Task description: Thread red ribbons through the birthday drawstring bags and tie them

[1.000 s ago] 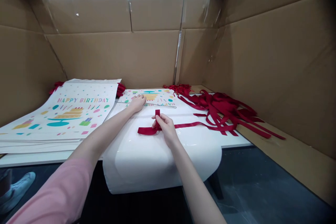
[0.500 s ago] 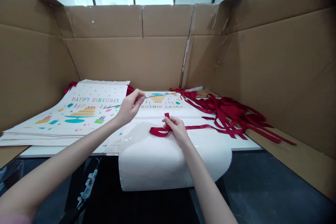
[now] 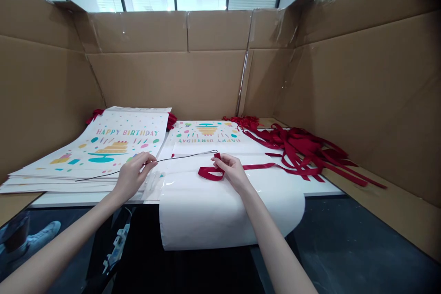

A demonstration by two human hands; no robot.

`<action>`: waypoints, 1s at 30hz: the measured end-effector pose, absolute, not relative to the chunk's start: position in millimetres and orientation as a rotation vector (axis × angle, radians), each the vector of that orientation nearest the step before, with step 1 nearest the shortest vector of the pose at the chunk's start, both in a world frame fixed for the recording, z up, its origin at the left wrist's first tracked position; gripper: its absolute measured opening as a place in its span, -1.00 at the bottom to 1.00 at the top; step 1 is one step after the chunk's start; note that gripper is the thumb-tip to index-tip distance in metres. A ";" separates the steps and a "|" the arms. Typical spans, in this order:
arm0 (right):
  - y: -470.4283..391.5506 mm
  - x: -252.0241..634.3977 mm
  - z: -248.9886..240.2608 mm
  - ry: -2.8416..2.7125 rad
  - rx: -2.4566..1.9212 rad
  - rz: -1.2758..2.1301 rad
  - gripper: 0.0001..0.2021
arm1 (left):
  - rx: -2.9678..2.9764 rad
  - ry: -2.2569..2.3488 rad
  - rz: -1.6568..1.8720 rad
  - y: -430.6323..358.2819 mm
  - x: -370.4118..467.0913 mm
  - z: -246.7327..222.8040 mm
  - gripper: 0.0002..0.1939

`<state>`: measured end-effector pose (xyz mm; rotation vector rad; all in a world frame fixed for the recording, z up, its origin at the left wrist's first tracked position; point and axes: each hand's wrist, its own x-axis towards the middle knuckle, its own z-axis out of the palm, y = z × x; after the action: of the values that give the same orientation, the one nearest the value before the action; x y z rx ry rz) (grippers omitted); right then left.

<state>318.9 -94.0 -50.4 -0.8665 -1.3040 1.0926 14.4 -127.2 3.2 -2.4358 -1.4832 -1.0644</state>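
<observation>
My left hand (image 3: 137,171) pinches a thin dark wire (image 3: 186,156) with a narrow loop at its right end. That loop reaches the upright end of a red ribbon (image 3: 211,175); whether it is around the ribbon, I cannot tell. The fingers of my right hand (image 3: 232,170) are closed on the ribbon near this end, and the ribbon curls to the left and trails right toward a pile. Beneath both lies a white printed sheet (image 3: 230,220) with an upside-down birthday design, its near part bent over the table edge.
To the left is a stack of "HAPPY BIRTHDAY" sheets (image 3: 113,131) with red ribbon at the top corners. A tangle of red ribbons (image 3: 303,147) covers the right side. Cardboard walls (image 3: 155,78) enclose the table. Below left are a power strip (image 3: 117,245) and a person's shoe (image 3: 43,236).
My left hand has come down and to the left with the wire, whose looped end is now at the ribbon's tip. My right hand has stayed almost in place, holding the ribbon.
</observation>
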 end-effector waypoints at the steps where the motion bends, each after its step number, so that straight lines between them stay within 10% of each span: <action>1: -94.1 318.9 -50.6 -1.309 -0.869 1.093 -0.67 | -2.436 -1.486 -1.060 -126.7 14.3 0.6 -0.79; 30: -98.3 317.7 -48.3 -1.244 -0.739 1.116 -0.61 | -2.545 -1.489 -0.980 -125.7 19.8 -15.0 -0.78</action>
<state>317.7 -98.3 -48.3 -0.7386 -1.2440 1.1162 19.8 -125.7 -15.0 -2.5452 -1.4893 -0.9796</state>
